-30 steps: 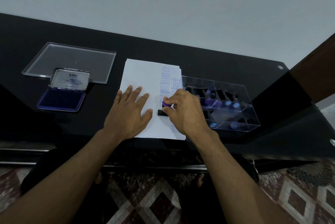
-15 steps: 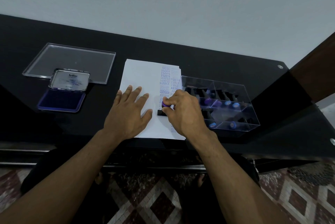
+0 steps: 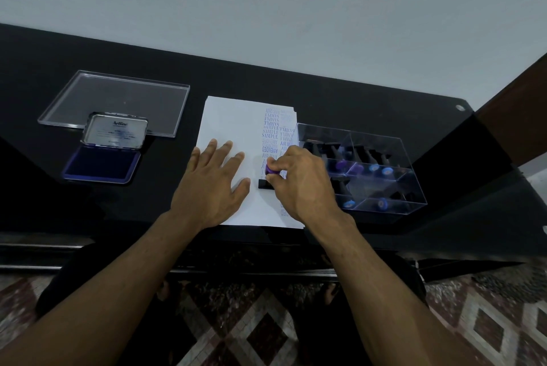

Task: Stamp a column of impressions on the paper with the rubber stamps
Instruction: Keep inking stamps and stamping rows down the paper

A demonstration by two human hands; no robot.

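My right hand (image 3: 305,185) pinches the stamp (image 3: 270,176) by its purple knob, its black base down on the paper (image 3: 236,125) at frame centre, under the blue column. My left hand (image 3: 211,188) lies flat, fingers straight, just left of the stamp.

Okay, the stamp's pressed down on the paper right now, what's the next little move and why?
Probably lift the stamp straight up. The right hand grips it with its base on the paper, below the AIR MAIL prints, and the left hand lies flat on the sheet, so a clean lift shouldn't smear.
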